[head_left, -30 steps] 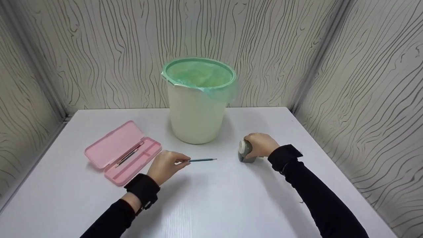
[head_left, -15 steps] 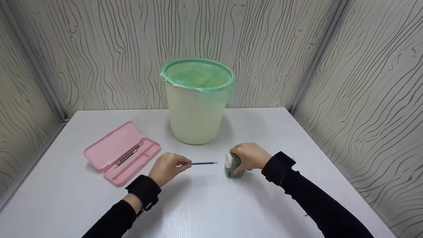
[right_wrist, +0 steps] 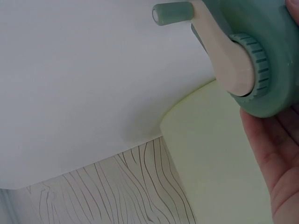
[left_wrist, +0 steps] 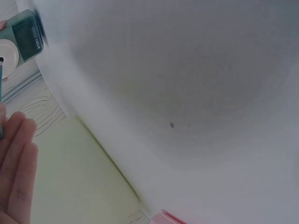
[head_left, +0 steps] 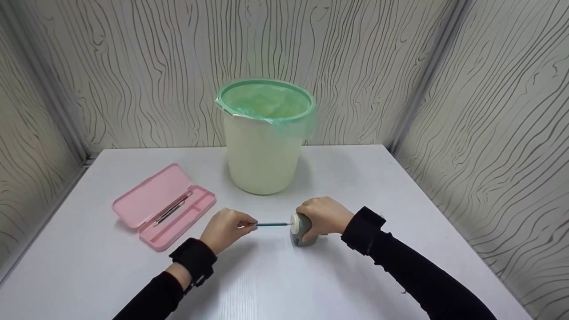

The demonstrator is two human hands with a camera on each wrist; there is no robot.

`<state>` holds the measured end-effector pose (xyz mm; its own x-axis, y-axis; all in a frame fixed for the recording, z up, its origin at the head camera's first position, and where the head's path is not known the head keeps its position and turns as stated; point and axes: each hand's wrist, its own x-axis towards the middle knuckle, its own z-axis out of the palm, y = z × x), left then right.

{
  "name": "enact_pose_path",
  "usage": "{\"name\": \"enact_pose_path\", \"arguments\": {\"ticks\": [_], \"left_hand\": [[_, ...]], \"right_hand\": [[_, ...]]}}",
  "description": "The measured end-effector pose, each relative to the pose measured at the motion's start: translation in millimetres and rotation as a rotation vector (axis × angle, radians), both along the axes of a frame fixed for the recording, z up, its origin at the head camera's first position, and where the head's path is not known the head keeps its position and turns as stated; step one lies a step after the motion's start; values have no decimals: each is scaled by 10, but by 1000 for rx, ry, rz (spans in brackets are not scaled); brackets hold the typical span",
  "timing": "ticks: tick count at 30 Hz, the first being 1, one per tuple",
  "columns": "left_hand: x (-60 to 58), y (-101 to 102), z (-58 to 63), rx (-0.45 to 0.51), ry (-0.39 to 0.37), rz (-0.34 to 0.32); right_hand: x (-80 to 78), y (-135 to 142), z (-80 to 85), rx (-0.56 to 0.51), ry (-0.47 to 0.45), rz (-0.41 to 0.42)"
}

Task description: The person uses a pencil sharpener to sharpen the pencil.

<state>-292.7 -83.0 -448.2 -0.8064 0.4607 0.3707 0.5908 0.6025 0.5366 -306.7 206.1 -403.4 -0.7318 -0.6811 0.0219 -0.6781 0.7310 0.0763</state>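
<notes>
A blue-green pencil [head_left: 272,224] is pinched near its end by my left hand [head_left: 225,230], its tip at the hole in the white front of a green crank pencil sharpener [head_left: 303,226]. My right hand [head_left: 326,216] grips the sharpener from above, on the white table. In the left wrist view the pencil point meets the hole of the sharpener [left_wrist: 23,35], while the fingers of my left hand [left_wrist: 17,163] show at the edge. The right wrist view has the sharpener's white crank [right_wrist: 229,60] with its green knob, and my right hand [right_wrist: 275,154] around the body.
An open pink pencil case [head_left: 153,195] with a few pencils or pens in it lies on the left of the table [head_left: 266,284]. Behind the hands stands a pale bin [head_left: 262,155] with a green rim and liner. Patterned walls enclose the table at back and sides.
My right hand has brought the sharpener left and nearer to me until its front meets the pencil tip. My left hand has shifted slightly nearer, still pinching the pencil.
</notes>
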Motion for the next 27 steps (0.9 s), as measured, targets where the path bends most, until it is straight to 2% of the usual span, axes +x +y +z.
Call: {"name": "enact_pose_path", "arguments": {"ticks": [16,27], "left_hand": [[1,26,-4,-19,-33,-30],[-15,13,-61,-21,-61,-61]], "right_hand": [[11,-173,-10,38,15,44],[30,-199,-45,44,42,69]]}}
